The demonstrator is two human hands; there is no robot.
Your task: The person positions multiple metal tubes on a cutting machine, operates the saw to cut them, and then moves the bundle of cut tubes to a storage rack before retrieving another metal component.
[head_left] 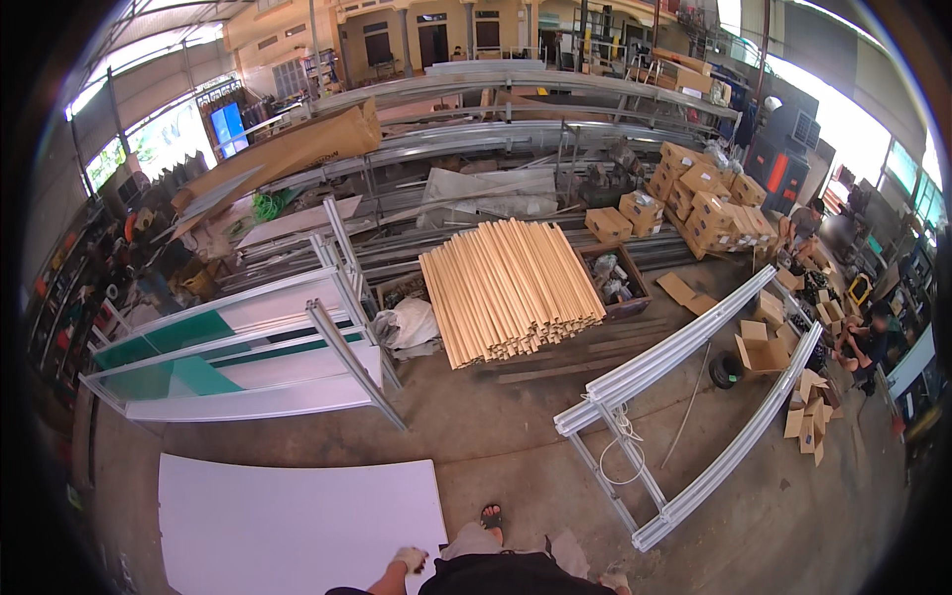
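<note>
My left hand, in a pale work glove, hangs low beside my body, in front of the right edge of a large white panel. Its fingers look loosely bent and apart, with nothing visible in them. Only a small part of my right hand shows at the lower edge, so its fingers are hidden. One sandaled foot stands on the concrete floor just right of the panel.
Ahead lies a big stack of tan tubes. A metal frame with white and green panels stands left; long aluminium profiles rest on a stand at right. Cardboard boxes and a crouching person are farther right.
</note>
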